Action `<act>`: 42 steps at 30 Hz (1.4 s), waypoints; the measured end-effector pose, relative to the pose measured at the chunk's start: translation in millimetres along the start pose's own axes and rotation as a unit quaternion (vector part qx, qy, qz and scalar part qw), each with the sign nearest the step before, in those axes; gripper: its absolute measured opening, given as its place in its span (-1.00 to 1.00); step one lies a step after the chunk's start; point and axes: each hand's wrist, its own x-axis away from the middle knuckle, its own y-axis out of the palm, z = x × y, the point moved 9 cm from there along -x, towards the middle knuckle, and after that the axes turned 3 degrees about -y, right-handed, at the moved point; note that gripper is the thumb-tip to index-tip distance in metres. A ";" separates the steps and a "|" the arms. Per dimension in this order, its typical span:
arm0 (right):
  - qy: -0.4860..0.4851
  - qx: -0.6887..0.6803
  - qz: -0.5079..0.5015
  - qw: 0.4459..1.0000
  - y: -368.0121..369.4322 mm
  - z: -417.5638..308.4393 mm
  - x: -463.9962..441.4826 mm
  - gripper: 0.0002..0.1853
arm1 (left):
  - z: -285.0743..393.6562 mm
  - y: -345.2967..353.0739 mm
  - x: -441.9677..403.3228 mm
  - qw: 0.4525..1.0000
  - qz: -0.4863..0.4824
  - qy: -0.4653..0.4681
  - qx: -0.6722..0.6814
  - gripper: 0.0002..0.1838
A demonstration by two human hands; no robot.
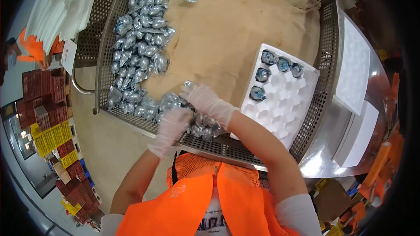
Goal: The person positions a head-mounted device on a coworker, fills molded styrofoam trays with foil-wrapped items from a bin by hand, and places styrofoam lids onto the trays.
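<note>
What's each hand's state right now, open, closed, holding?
Left hand: at the silver packets; grip can't be told.
Right hand: beside the left, also at the packets; grip can't be told.

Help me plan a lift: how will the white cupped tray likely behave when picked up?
Probably light for its size: the white cupped tray looks thinly molded. It may dip toward its far end, where five silvery wrapped pieces sit. Those seem unlikely to roll, being nested down into it.

Bright light, dark fisheye-curved corners (glare on the steel table [323,155])
</note>
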 end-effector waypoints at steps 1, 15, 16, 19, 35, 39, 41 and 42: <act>-0.050 -0.040 0.101 0.993 11.4 -15.9 -2.1 -0.77 | -37.0 -18.4 5.3 0.998 0.052 -0.042 -0.010 -0.81; 0.505 -0.375 0.338 0.700 -151.4 171.1 262.0 -0.57 | -58.6 -15.8 -41.2 0.998 0.040 -0.057 -0.013 -0.28; 0.507 -0.376 0.343 0.695 -146.5 184.0 262.9 -0.57 | -42.6 -19.0 -39.9 0.989 0.026 -0.100 0.110 -0.30; 0.542 -0.113 0.209 0.806 -137.2 201.4 255.8 -0.54 | 18.9 1.8 -40.9 0.953 -0.042 -0.100 0.281 -0.34; 0.551 -0.043 0.031 0.833 -111.7 194.0 230.3 -0.82 | 187.5 92.6 -20.8 0.959 -0.171 0.164 0.156 -0.28; 0.517 -0.121 0.112 0.840 -124.2 189.5 249.0 -0.67 | 182.3 107.0 -24.2 0.971 -0.190 0.139 0.046 -0.25; 0.538 -0.252 0.225 0.772 -141.5 173.1 266.4 -0.56 | 184.2 112.1 -25.0 0.974 -0.165 0.151 0.019 -0.29; 0.538 -0.254 0.224 0.772 -149.7 161.5 270.0 -0.56 | 185.5 113.0 -26.5 0.974 -0.144 0.174 -0.008 -0.33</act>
